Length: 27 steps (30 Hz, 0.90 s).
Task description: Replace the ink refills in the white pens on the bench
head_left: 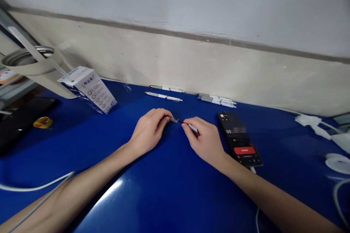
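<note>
Between the thumb and fingers of my left hand (pixel 149 131) is a small grey pen part (pixel 173 119), mostly hidden by the fingertips. My right hand (pixel 206 140) pinches a pen barrel (pixel 193 127), white with a dark section, partly covered by the fingers. A thin dark piece spans the short gap between the two hands; whether it enters the grey part I cannot tell. Behind the hands lie two separate white-and-grey pens, a nearer pen (pixel 164 97) and a farther pen (pixel 167 89). Right of them, several similar pens (pixel 217 100) are grouped side by side.
A phone (pixel 240 138) with a timer screen lies right of my right hand. At left stand a carton (pixel 90 89) and a beige bin (pixel 51 80), near a yellow coil (pixel 43 122). A white cable (pixel 38 189) crosses my left forearm. Crumpled white tissue (pixel 311 123) lies far right.
</note>
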Each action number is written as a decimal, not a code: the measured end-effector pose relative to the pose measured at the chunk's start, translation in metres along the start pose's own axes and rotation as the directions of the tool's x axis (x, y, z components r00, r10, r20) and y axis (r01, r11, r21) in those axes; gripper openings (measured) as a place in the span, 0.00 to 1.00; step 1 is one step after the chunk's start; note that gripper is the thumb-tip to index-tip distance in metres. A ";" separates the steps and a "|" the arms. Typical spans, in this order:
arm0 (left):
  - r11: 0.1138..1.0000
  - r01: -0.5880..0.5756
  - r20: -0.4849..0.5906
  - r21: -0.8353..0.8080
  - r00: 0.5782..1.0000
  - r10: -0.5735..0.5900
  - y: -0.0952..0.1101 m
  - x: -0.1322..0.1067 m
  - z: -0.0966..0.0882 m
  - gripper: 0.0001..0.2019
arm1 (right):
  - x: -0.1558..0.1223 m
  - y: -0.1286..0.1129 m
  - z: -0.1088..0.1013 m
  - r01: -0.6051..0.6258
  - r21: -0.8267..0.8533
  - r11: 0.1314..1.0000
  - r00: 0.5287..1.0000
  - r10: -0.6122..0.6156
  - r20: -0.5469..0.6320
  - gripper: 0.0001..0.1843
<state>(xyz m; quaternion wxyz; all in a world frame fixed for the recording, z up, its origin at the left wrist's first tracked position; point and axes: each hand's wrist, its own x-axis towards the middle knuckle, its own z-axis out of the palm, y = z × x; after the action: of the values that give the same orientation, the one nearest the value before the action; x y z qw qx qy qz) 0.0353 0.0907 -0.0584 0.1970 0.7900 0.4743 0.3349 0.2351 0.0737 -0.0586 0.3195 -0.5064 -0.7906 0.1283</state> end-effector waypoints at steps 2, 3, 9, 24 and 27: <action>1.000 0.000 0.000 0.002 1.000 0.000 0.001 0.000 0.000 0.08 | 0.000 0.000 0.000 -0.001 -0.007 1.000 1.000 0.001 0.001 0.09; 1.000 -0.001 -0.001 0.004 1.000 0.001 0.001 0.000 0.000 0.08 | 0.000 0.000 0.000 0.002 -0.009 1.000 1.000 -0.002 0.001 0.10; 0.999 -0.042 0.010 0.026 0.999 0.042 0.004 0.000 -0.001 0.08 | -0.001 -0.001 0.000 0.014 -0.016 1.000 0.999 -0.013 0.044 0.11; 0.994 -0.089 0.050 0.057 0.995 0.087 0.008 -0.001 -0.003 0.09 | -0.002 -0.001 0.002 0.012 0.007 1.000 0.999 -0.012 0.031 0.10; 0.984 -0.052 -0.040 0.171 0.997 0.060 0.007 -0.001 -0.001 0.12 | -0.002 -0.001 0.001 -0.007 0.031 1.000 1.000 0.006 0.019 0.10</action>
<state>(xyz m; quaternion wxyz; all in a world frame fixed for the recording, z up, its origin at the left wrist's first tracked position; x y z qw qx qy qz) 0.0382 0.0871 -0.0534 0.1086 0.8092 0.4830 0.3163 0.2341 0.0720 -0.0598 0.3193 -0.5027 -0.7899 0.1463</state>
